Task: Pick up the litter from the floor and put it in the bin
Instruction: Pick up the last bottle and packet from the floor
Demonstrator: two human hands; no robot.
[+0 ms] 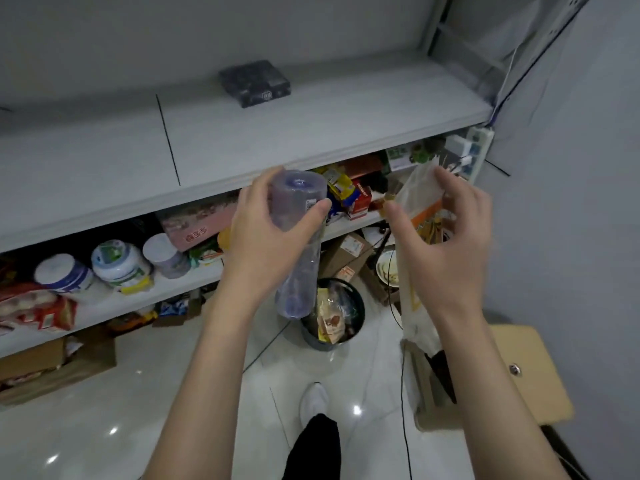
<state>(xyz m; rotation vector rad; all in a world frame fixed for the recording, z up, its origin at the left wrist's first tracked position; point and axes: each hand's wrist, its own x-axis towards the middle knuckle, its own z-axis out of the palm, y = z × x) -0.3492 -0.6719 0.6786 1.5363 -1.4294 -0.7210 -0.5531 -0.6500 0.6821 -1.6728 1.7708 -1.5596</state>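
Note:
My left hand (263, 237) grips a clear plastic bottle (298, 251) near its base, with the neck hanging down over the floor. My right hand (446, 244) holds a white and orange paper bag (420, 199) between thumb and fingers; the bag hangs down behind my wrist. Below and between both hands stands a dark round bin (334, 315) on the white tiled floor, holding several wrappers. The bottle hangs just left of and above the bin's opening.
A grey shelf unit (277, 133) crosses the view, its lower shelves packed with jars, tubs and snack boxes. Cardboard boxes (55, 368) sit on the floor at left. A wooden stool (530, 372) stands at right. A black cable (405, 410) runs over the tiles. My shoe (314, 400) is below.

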